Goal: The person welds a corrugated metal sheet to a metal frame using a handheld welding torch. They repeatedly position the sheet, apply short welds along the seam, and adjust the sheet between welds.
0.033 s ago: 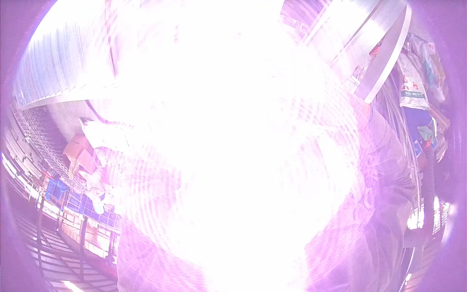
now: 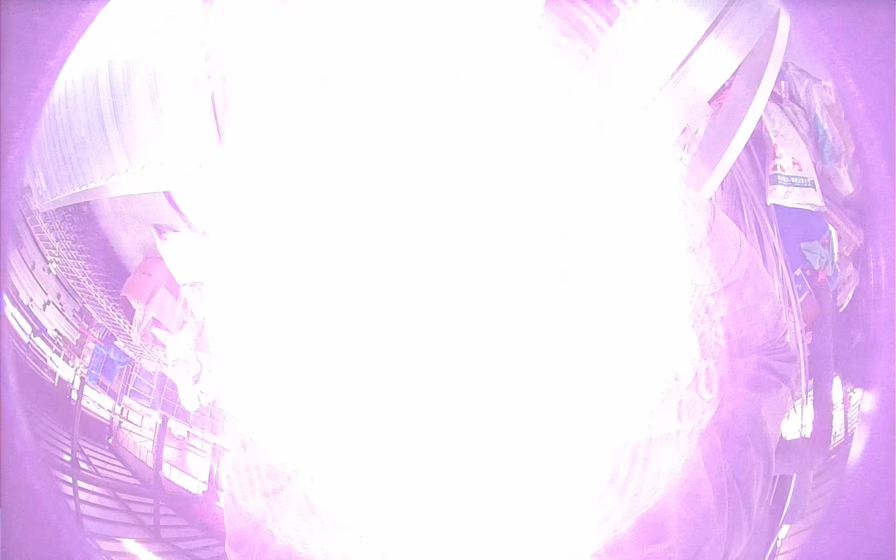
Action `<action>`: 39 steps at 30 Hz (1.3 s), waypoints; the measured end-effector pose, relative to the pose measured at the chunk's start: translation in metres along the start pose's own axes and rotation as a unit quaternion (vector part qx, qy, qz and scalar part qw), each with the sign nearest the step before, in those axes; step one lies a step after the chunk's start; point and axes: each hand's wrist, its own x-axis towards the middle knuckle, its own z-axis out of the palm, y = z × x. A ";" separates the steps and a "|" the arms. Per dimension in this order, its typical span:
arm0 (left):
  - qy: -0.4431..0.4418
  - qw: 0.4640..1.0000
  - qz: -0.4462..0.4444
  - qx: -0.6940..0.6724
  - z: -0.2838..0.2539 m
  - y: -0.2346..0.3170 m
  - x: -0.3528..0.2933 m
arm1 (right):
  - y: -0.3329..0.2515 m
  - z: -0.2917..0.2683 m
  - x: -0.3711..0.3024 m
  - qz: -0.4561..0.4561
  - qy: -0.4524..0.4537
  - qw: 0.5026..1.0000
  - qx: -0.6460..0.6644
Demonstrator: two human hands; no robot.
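A blinding white glare point(image 2: 448, 280) fills the middle of the head view and hides both of my hands and whatever they hold. On the right, a sleeved right arm point(image 2: 747, 289) shows faintly through a purple haze and reaches up toward a curved metal rim point(image 2: 744, 121); the hand at its end is washed out. That rim belongs to a large shiny metal piece at the upper right. Pale clothing point(image 2: 723, 485) shows at the lower right. Of my left arm and hand nothing can be made out.
Upper left stands a large ribbed silvery metal surface point(image 2: 103, 121). Below it are a cardboard box point(image 2: 154, 289), a blue item point(image 2: 107, 362) and metal railing point(image 2: 163, 411). Plastic bags point(image 2: 793, 163) hang at the far right beside long cables point(image 2: 770, 243).
The white glare has grown wider and brighter, swallowing more of the box, the metal pieces and the sleeve. No other movement shows.
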 end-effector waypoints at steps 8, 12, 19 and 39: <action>0.007 1.000 -0.004 -0.012 0.003 -0.007 -0.003 | 0.001 -0.004 -0.006 -0.004 0.003 1.000 -0.002; 0.007 1.000 -0.007 -0.020 0.003 -0.012 0.000 | -0.001 -0.005 -0.005 0.000 0.003 1.000 -0.001; 0.005 0.999 -0.008 -0.034 0.005 -0.015 0.003 | -0.001 -0.005 -0.007 0.002 0.007 1.000 0.000; 0.003 0.998 0.006 -0.068 0.015 -0.021 0.024 | -0.002 -0.007 -0.015 0.011 0.009 1.000 0.004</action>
